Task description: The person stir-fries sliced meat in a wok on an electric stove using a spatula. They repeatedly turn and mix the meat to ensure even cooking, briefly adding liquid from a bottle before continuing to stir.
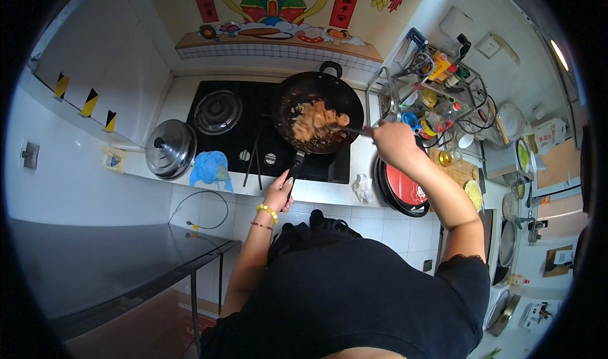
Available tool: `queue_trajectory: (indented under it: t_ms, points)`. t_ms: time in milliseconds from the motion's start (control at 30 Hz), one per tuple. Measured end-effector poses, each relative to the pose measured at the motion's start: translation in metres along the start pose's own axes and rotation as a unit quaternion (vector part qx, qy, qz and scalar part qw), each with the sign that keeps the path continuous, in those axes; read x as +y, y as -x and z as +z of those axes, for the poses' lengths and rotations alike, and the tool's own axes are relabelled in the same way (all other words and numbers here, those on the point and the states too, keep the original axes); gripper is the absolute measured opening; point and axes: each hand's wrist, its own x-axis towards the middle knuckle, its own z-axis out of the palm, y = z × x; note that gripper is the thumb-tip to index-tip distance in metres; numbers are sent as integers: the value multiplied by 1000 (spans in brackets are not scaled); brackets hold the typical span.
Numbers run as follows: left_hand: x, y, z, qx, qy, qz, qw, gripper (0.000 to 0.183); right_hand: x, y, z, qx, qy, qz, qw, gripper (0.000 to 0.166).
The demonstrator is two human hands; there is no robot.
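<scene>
A dark wok sits over the right side of a black gas cooktop. My left hand is closed around its long black handle. Cooked food in orange and pale pieces lies in the middle of the wok. My right hand holds a dark-handled cooking utensil from the right, its far end in the food; the shape of that end is hidden. A pair of dark chopsticks lies on the cooktop, left of the wok handle.
Left of the cooktop stand a steel domed lid and a crumpled blue cloth. On the right are a white crumpled tissue, a red and black round appliance, a wooden board and a wire rack crowded with bottles.
</scene>
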Motion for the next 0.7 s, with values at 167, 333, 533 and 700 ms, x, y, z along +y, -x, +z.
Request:
queue_trajectory:
  t_ms: [167, 333, 533, 700]
  points:
    - [3, 4, 1, 5, 0, -1, 1000, 42, 23, -10, 1, 65, 22, 22, 997, 27]
    - [0, 4, 0, 7, 13, -5, 1000, 42, 27, 13, -21, 37, 72, -14, 997, 14]
    - [2, 4, 1, 2, 15, -7, 1000, 41, 16, -12, 23, 123, 42, 29, 991, 15]
    - [3, 7, -1, 2, 20, -11, 1000, 42, 29, 6, -26, 78, 63, -17, 995, 14]
